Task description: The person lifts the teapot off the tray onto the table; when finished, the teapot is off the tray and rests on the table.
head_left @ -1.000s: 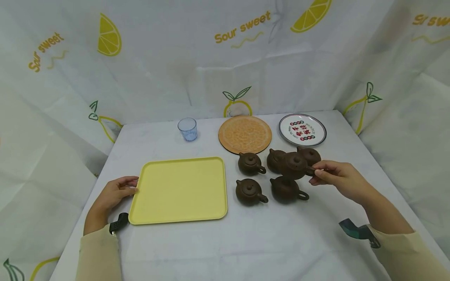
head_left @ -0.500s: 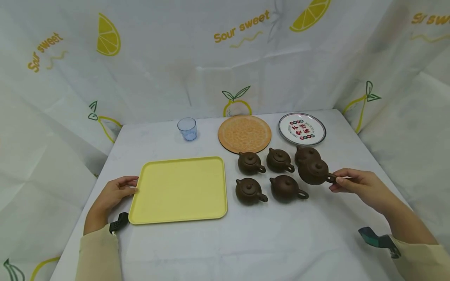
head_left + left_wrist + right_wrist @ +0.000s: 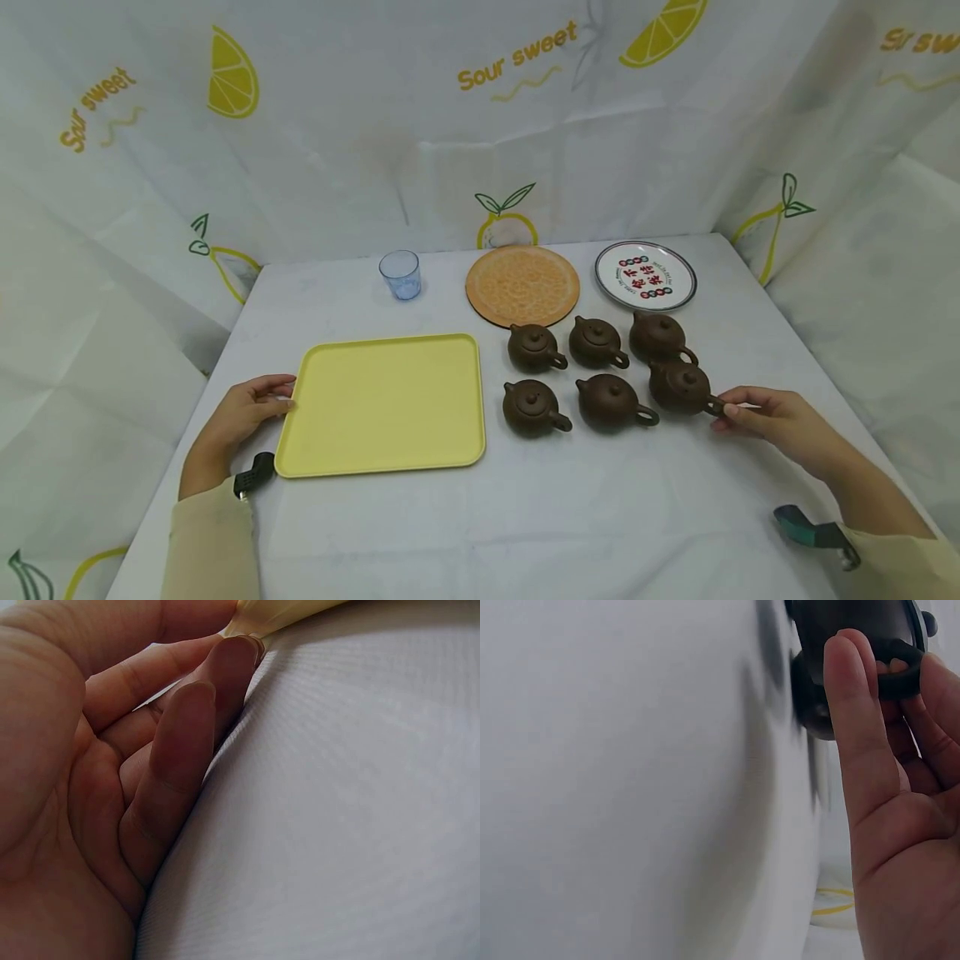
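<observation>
My right hand (image 3: 776, 423) pinches the looped handle (image 3: 901, 671) of a dark brown teapot (image 3: 681, 388) between thumb and fingers. This teapot stands at the front right of the group, upright, its body overlapping the handle of the teapot (image 3: 657, 336) behind it. To its left is a teapot (image 3: 607, 402) in the same front row. On the other side, my left hand (image 3: 240, 414) lies on the tabletop with relaxed, slightly bent fingers. Its fingertips (image 3: 238, 654) and thumb touch the left rim of a yellow rectangular tray (image 3: 386, 406).
Other teapots (image 3: 532, 408) fill out two rows right of the tray. Behind them lie a round tan mat (image 3: 522, 286) and a white plate with red characters (image 3: 646, 276). A clear bluish glass (image 3: 401, 276) stands at the back left. A lemon-print cloth (image 3: 337, 150) hangs behind the table.
My right hand has brought the teapot from above the others rightward, toward me and down to the front row's right end. The left hand and tray have stayed still.
</observation>
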The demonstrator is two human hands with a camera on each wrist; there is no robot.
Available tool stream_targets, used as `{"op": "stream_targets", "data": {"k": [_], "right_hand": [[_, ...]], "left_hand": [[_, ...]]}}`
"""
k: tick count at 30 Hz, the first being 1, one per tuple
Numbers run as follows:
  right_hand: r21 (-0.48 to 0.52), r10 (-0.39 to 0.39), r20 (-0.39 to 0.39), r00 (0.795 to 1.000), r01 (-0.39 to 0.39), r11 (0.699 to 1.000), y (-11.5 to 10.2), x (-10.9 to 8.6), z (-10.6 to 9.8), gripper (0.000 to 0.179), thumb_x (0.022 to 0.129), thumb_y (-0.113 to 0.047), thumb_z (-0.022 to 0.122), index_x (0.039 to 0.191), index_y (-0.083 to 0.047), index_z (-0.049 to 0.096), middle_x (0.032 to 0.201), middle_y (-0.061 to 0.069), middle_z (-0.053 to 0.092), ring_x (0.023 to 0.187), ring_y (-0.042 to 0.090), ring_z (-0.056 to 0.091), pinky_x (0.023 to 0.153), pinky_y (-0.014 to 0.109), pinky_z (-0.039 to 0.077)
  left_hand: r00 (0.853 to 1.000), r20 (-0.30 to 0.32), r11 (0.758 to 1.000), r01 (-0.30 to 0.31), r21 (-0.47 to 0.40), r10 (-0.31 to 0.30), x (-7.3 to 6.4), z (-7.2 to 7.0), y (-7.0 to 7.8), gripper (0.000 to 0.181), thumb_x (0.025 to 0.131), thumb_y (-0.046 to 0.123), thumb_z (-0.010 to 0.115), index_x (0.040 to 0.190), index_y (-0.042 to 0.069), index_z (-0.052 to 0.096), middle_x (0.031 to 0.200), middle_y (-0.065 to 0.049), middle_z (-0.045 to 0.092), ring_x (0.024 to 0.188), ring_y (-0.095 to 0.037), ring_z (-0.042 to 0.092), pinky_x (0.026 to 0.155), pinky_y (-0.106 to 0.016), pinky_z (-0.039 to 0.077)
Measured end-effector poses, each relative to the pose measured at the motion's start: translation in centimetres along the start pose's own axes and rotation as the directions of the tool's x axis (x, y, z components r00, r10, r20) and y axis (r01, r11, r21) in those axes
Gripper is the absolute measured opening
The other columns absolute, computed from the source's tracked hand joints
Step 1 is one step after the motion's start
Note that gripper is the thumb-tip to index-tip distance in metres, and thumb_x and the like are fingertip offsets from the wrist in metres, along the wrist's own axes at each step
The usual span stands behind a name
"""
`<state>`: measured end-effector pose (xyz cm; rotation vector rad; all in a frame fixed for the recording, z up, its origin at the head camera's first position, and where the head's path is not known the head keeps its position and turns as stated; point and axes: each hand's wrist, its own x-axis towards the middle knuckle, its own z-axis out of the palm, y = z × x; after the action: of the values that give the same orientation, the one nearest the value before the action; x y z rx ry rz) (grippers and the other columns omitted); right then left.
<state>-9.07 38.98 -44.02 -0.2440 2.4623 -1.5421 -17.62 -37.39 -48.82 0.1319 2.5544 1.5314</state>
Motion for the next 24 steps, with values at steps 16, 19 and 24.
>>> {"op": "stream_targets", "data": {"k": [16, 19, 24], "right_hand": [[-0.009, 0.070, 0.005, 0.998, -0.070, 0.998, 1.5, -0.3, 0.1, 0.026, 0.099, -0.008, 0.054, 0.112, 0.015, 0.055, 0.105, 0.010, 0.067, 0.089, 0.018, 0.070, 0.076, 0.021, 0.052], [0.011, 0.064, 0.019, 0.998, -0.064, 0.998, 1.6, -0.3, -0.1, 0.026, 0.099, -0.006, 0.053, 0.113, 0.016, 0.054, 0.106, 0.010, 0.067, 0.088, 0.018, 0.070, 0.075, 0.022, 0.052], [0.036, 0.055, 0.053, 0.997, -0.056, 0.998, 1.8, -0.1, -0.2, 0.027, 0.099, -0.004, 0.052, 0.114, 0.019, 0.052, 0.105, 0.012, 0.067, 0.089, 0.020, 0.070, 0.076, 0.024, 0.053]], "left_hand": [[0.999, -0.001, 0.999, 0.033, 0.013, -0.033, 0.0, -0.1, 0.0, 0.056, 0.085, 0.016, 0.075, 0.132, -0.007, 0.054, 0.101, 0.000, 0.067, 0.088, -0.004, 0.062, 0.077, -0.016, 0.047], [0.999, 0.003, 0.999, 0.036, 0.008, -0.036, 0.0, -0.1, 0.0, 0.056, 0.086, 0.016, 0.075, 0.132, -0.007, 0.053, 0.102, 0.000, 0.067, 0.089, -0.004, 0.063, 0.077, -0.017, 0.047], [0.999, 0.001, 0.999, 0.037, 0.017, -0.037, 0.0, -0.2, -0.1, 0.057, 0.085, 0.017, 0.075, 0.132, -0.007, 0.054, 0.102, 0.002, 0.067, 0.089, -0.004, 0.063, 0.077, -0.016, 0.047]]}}
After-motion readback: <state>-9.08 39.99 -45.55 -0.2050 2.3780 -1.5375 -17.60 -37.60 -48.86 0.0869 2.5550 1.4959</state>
